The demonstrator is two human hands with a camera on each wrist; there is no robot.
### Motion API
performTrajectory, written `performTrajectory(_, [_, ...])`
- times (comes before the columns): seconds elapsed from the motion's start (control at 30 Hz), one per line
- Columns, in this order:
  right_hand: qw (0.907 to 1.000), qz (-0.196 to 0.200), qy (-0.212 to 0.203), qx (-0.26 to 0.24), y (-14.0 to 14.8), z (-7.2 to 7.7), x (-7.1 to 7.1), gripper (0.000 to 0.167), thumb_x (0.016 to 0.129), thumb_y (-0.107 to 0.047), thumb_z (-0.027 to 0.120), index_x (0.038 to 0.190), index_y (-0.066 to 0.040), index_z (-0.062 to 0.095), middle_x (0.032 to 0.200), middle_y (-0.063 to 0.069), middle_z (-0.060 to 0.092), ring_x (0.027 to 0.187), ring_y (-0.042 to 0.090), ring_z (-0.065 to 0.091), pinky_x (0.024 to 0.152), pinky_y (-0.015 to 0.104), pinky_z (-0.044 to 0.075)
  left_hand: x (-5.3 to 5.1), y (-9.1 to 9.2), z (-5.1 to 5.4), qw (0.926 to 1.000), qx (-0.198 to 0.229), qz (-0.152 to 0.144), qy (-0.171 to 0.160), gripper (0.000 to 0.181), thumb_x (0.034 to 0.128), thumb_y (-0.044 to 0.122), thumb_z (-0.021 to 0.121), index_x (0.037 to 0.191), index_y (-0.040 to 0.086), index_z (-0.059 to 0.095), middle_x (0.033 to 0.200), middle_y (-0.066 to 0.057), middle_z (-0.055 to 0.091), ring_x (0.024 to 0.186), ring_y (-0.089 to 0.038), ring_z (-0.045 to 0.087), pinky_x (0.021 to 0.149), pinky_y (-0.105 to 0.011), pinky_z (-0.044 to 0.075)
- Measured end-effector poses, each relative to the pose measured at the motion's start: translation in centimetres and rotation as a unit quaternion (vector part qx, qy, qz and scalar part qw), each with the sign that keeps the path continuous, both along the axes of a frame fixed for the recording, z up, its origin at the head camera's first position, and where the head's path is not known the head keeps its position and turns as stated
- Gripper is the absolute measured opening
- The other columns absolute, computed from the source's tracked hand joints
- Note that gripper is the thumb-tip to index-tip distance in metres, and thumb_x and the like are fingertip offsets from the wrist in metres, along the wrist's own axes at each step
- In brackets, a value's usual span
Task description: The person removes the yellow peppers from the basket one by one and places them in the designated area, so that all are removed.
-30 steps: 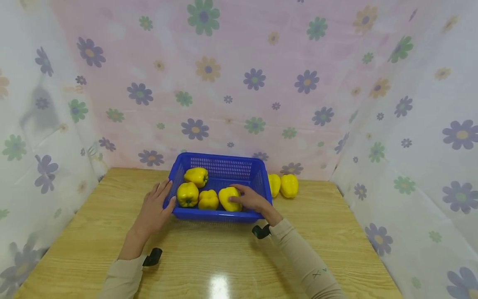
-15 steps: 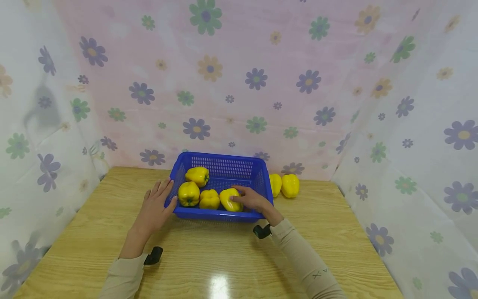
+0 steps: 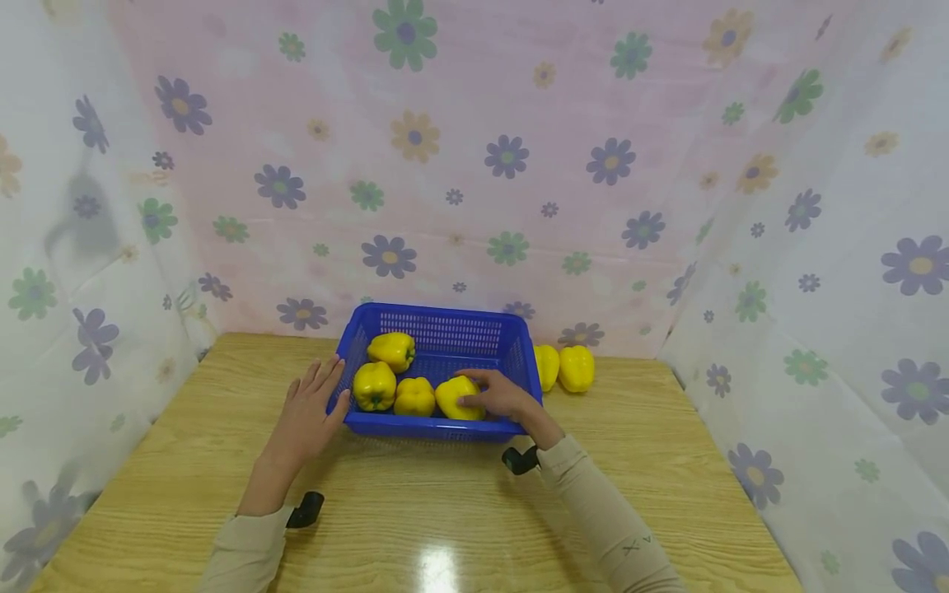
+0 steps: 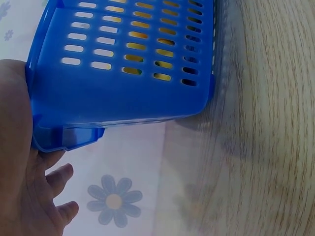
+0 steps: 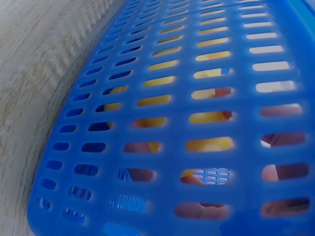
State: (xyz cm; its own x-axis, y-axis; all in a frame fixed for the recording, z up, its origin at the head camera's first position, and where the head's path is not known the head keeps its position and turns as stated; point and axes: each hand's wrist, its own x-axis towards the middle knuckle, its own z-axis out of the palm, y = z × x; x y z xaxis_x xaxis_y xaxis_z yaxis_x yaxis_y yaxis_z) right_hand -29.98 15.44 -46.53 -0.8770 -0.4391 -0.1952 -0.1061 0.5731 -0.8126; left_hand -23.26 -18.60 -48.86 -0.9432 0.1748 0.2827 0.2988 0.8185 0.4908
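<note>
In the head view, a blue perforated basket (image 3: 437, 429) holds several yellow bell peppers. My left hand (image 3: 302, 416) lies over its left rim, fingers extended. The left wrist view shows this hand (image 4: 24, 187) against the rim of the basket (image 4: 113, 98). Inside, at the front right, my right hand (image 3: 507, 397) grips a yellow bell pepper (image 3: 454, 399), thumb on its near side and fingers over its far right. Through the slots of the basket (image 5: 172, 110), the right wrist view shows parts of the hand (image 5: 202, 211) and yellow pepper; the grip itself is mostly hidden there.
Two more yellow peppers stand outside the basket by its right wall, one (image 3: 547, 367) partly hidden by it and one (image 3: 576, 368) in full view. A flowered cloth (image 3: 460, 222) rises behind and beside the wooden table (image 3: 400, 511).
The pepper in my right hand has sunk slightly and tilted against the basket floor, with the hand still on it. My left hand has stayed on the rim.
</note>
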Motion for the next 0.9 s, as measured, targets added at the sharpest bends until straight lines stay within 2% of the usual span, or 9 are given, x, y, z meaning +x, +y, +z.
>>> performTrajectory(0.07, [0.9999, -0.01, 0.006, -0.001, 0.1, -0.1, -0.1, 0.057, 0.096, -0.022, 0.072, 0.149, -0.013, 0.054, 0.153, 0.019, 0.048, 0.138, 0.039, 0.046, 0.101, 0.047, 0.053, -0.1, 0.0, -0.2, 1.0, -0.002, 0.0, 0.002, 0.059, 0.1089, 0.031, 0.043, 0.158, 0.0, 0.032, 0.165, -0.021, 0.028, 0.153, -0.048, 0.015, 0.117, -0.073, 0.011])
performTrajectory(0.23, [0.999, -0.024, 0.007, -0.037, 0.3, -0.1, -0.2, 0.059, 0.095, -0.021, 0.074, 0.149, -0.013, 0.054, 0.151, 0.017, 0.05, 0.13, 0.034, 0.052, 0.091, 0.04, 0.057, -0.2, 0.1, -0.4, 0.9999, -0.006, 0.001, 0.01, 0.058, 0.1086, 0.03, 0.044, 0.158, 0.0, 0.034, 0.165, -0.02, 0.029, 0.152, -0.048, 0.018, 0.117, -0.073, 0.013])
performTrajectory(0.33, [0.9963, -0.028, -0.012, -0.08, 0.4, -0.1, -0.3, 0.06, 0.096, -0.019, 0.072, 0.151, -0.011, 0.051, 0.147, 0.02, 0.051, 0.121, 0.033, 0.059, 0.083, 0.04, 0.061, -0.2, 0.2, -0.3, 0.9999, -0.005, 0.001, 0.013, 0.058, 0.1085, 0.029, 0.045, 0.157, 0.0, 0.035, 0.165, -0.019, 0.029, 0.152, -0.048, 0.019, 0.117, -0.072, 0.014])
performTrajectory(0.47, [0.9896, -0.031, -0.05, -0.132, 0.6, -0.1, -0.3, 0.064, 0.097, -0.017, 0.071, 0.155, -0.009, 0.044, 0.141, 0.026, 0.052, 0.101, 0.029, 0.069, 0.07, 0.045, 0.063, -0.2, 0.3, -0.3, 1.0, -0.005, 0.001, 0.008, 0.058, 0.1091, 0.03, 0.043, 0.158, 0.0, 0.033, 0.165, -0.019, 0.028, 0.152, -0.048, 0.019, 0.118, -0.072, 0.013])
performTrajectory(0.67, [0.9848, -0.029, -0.062, -0.16, 0.8, 0.4, 0.2, 0.066, 0.099, -0.014, 0.068, 0.157, -0.007, 0.039, 0.138, 0.03, 0.058, 0.102, 0.03, 0.071, 0.071, 0.047, 0.063, -0.2, 0.2, -0.3, 1.0, -0.004, 0.001, 0.002, 0.059, 0.1097, 0.032, 0.041, 0.159, 0.001, 0.03, 0.166, -0.019, 0.026, 0.153, -0.048, 0.017, 0.118, -0.071, 0.012])
performTrajectory(0.9, [0.9786, -0.051, -0.036, -0.196, 1.4, 1.0, 0.9, 0.063, 0.099, -0.015, 0.067, 0.156, -0.012, 0.041, 0.146, 0.029, 0.049, 0.111, 0.035, 0.067, 0.083, 0.059, 0.059, -0.3, 0.0, -0.5, 1.0, 0.001, 0.001, 0.001, 0.059, 0.1097, 0.031, 0.041, 0.159, 0.0, 0.03, 0.167, -0.019, 0.025, 0.153, -0.047, 0.016, 0.119, -0.071, 0.011])
